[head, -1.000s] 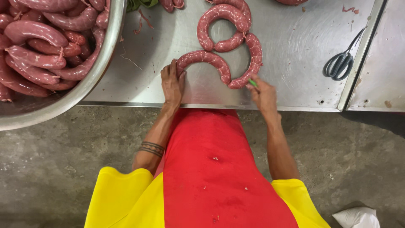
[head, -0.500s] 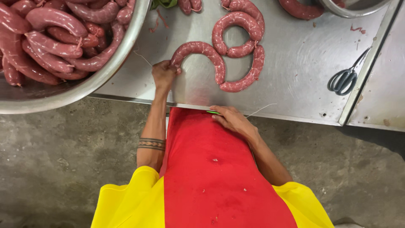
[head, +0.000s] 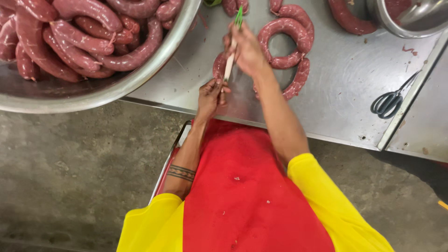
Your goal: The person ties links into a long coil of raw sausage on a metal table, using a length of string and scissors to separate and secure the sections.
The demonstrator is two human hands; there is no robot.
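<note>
1. A red apron over yellow sleeves fills the near view.
2. The left hand, at the steel counter edge, has its fingers pinched on the lower end of a pale string.
3. The right hand is clenched on the string higher up, a green-tipped tool poking out above.
4. The curved sausage lies just beyond the hands on the counter.
5. Black scissors lie far right; a big steel bowl of sausages sits at far left.

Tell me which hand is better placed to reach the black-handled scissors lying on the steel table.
The right hand, probably. The black-handled scissors lie at the steel table's right side, beyond that arm, with bare metal between. The left hand sits lower left, pinching the pale string by the dark red sausage ring.
</note>
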